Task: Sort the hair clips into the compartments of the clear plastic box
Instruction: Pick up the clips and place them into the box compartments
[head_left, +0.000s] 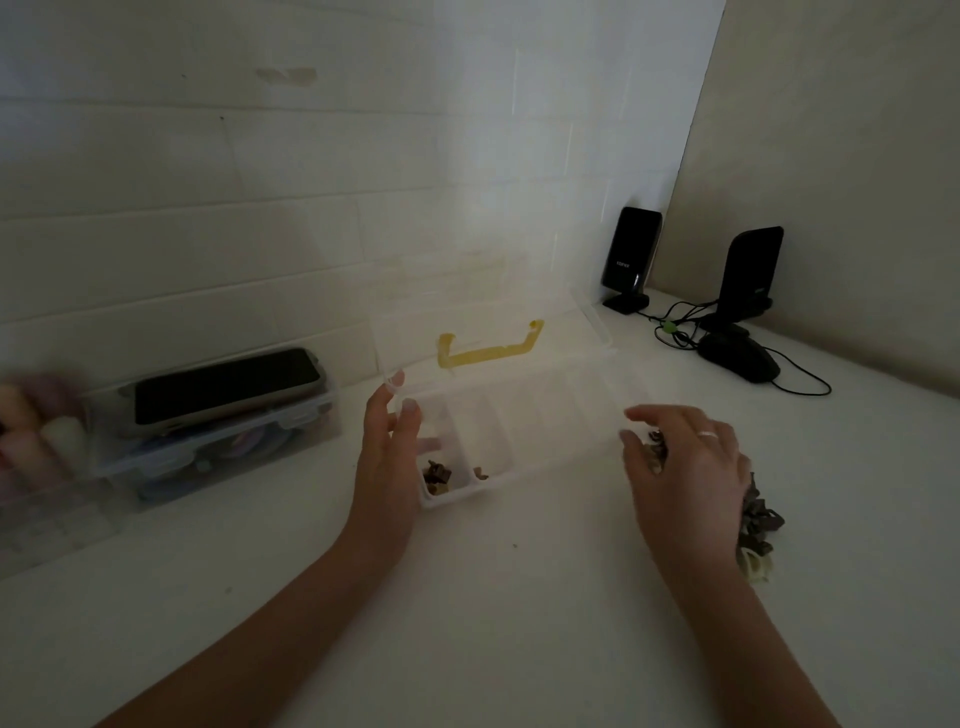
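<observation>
Right hand (680, 467) spread and loose, hovering over the loose hair clips (758, 525), holding none as far as the dim view allows. Left hand (387, 441) curled around the near-left corner of the clear plastic box (519, 415), steadying it. Pile just right of the box, nearer the right hand; box running long left to right, lid (467, 291) raised, few clips in the two leftmost compartments. White countertop (493, 597) beneath, tiled wall (208, 182) behind, speakers (631, 254) far right.
</observation>
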